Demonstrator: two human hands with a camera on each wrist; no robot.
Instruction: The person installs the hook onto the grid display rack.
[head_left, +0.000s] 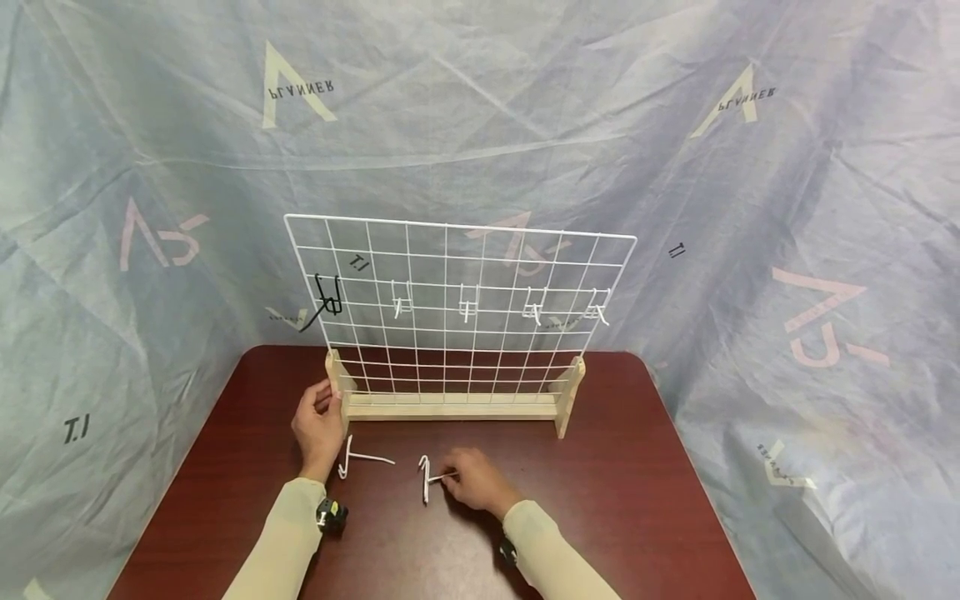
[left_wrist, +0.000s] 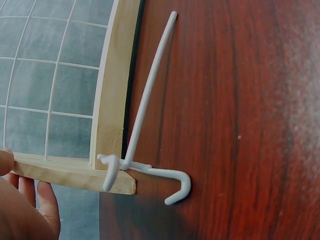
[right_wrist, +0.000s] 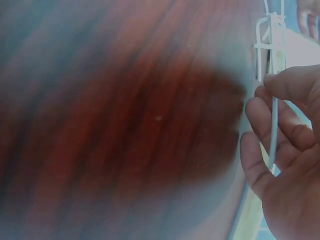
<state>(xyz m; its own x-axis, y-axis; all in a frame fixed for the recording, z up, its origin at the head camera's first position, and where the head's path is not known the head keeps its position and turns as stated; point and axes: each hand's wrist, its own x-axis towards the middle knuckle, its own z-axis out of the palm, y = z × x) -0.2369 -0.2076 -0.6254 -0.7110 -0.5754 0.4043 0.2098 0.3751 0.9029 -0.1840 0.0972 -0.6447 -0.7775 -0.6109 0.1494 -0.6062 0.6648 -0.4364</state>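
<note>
My left hand [head_left: 317,425] grips the left wooden foot [head_left: 334,367] of a stand, thumb on one side and fingers on the other. The stand bears a white wire grid panel [head_left: 461,225]. Between the thumb and fingers of my right hand [head_left: 477,481] is the long prong of a white wire hook [head_left: 427,482], held in front of the stand. A second white hook [head_left: 367,457] lies on the table beside my left wrist; the left wrist view shows its prong and curled ends. On the grid hang a black hook [head_left: 330,305] at the left and several white hooks [head_left: 468,307] in a row.
The stand's wooden crossbar [head_left: 450,412] and right wooden foot [head_left: 572,396] rest on the dark red-brown table [head_left: 630,500]. Grey printed sheeting [head_left: 465,100] hangs behind and at both sides, close to the table's edges.
</note>
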